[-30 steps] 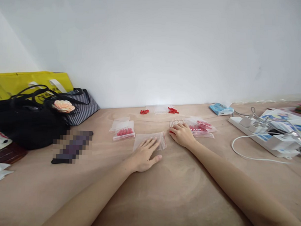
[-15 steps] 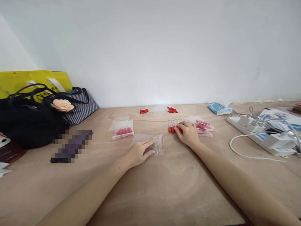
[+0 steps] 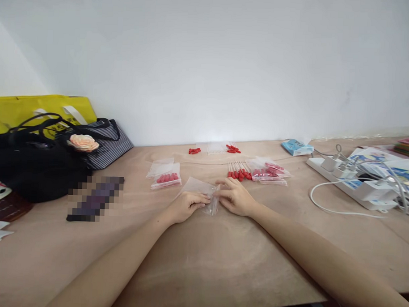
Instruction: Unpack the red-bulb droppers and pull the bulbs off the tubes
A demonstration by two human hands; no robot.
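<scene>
A clear zip bag (image 3: 198, 185) lies in front of me between both hands, its right end lifted and creased. My left hand (image 3: 188, 206) presses on the bag with its fingers together, thumb below. At the bag's right end, my right hand (image 3: 235, 197) pinches the mouth edge between bent fingers. Just beyond that hand lies a row of white sticks with red tips (image 3: 239, 174). Beside them on the right sits a pile of filled zip bags (image 3: 271, 173) with red tips showing through. A smaller stack of filled bags (image 3: 166, 179) lies left of the bag I hold.
At the back by the wall lie red-tipped pieces (image 3: 233, 148) and clear bags. A power strip (image 3: 354, 188) with cables and a blue tissue pack (image 3: 296, 147) stand right. On the left are a black bag (image 3: 39, 165), a striped bag (image 3: 107, 145) and a blurred dark object (image 3: 97, 199).
My right hand has left the red-tipped sticks and come left and nearer to the zip bag's mouth. That end of the bag is now raised and crumpled. My left hand stays on the bag.
</scene>
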